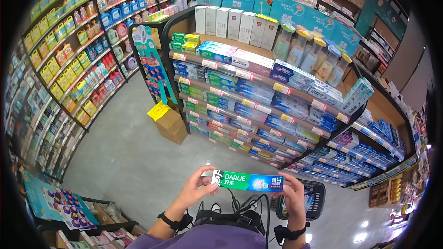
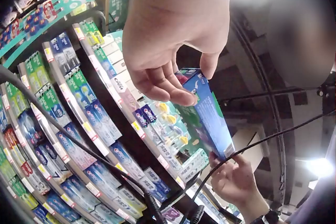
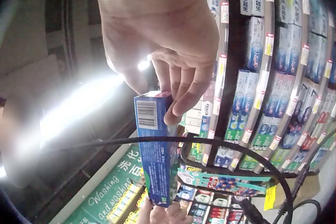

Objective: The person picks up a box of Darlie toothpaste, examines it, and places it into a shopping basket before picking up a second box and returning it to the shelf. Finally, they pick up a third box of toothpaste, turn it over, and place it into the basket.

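A green and blue toothpaste box marked DARLIE is held level in front of the body, its printed face turned up in the head view. My left hand pinches its left end between thumb and fingers. At the other end my right hand grips the box the same way. The right wrist view shows a barcode on one narrow side of the toothpaste box, close to the right fingertips. From the left wrist, the box slants away from the left fingers toward the right hand.
Ahead stands a shelf unit stacked with toothpaste boxes. A dark shopping basket with goods inside sits on the floor by my right hand. A cardboard carton stands at the shelf's left end. Black cables hang before the body.
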The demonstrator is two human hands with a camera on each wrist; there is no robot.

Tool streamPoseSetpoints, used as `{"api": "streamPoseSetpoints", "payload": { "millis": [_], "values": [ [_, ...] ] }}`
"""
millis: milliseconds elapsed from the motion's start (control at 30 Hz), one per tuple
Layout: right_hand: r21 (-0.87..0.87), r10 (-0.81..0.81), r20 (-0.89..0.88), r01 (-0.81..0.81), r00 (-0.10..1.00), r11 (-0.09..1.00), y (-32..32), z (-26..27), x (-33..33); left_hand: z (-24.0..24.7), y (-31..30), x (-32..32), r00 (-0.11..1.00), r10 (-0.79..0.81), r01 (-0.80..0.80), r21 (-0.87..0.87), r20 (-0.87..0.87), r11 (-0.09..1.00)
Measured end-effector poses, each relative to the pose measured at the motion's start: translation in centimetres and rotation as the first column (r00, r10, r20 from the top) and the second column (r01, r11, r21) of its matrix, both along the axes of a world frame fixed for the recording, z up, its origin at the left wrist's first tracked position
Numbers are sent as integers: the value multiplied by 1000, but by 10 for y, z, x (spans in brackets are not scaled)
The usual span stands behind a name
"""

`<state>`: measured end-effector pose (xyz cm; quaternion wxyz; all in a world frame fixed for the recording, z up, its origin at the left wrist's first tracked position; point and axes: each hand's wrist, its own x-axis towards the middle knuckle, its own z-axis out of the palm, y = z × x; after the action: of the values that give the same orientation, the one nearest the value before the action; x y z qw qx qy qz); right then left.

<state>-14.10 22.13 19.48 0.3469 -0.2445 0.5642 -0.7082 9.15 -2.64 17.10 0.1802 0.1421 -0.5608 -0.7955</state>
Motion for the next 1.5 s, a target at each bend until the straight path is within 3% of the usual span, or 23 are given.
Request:
{"api": "streamPoseSetpoints", "payload": {
  "millis": [567,833,967,1067,1267,1500],
  "values": [
    [-31,7,-28,-8,1000,999,-5,-4,-3,1,-1,0,1000,-3,3,0,-1,1000],
    [29,-22,-10,22,1000,999,-15,-1,1,-2,-3,3,996,87,-87,5,9,996],
    [32,74,44,-76,996,997,-29,-3,-1,3,-12,9,989,150,-150,-14,0,989],
    [-79,196,72,-190,978,979,-49,5,-6,10,-19,13,972,232,-232,42,-15,972],
    [-36,290,36,-289,956,957,-89,-22,-30,-4,-49,28,952,259,-249,-79,160,965],
    [-60,382,173,-377,908,924,-160,-43,-48,-16,-91,22,921,364,-374,53,136,926]
  ]
}}
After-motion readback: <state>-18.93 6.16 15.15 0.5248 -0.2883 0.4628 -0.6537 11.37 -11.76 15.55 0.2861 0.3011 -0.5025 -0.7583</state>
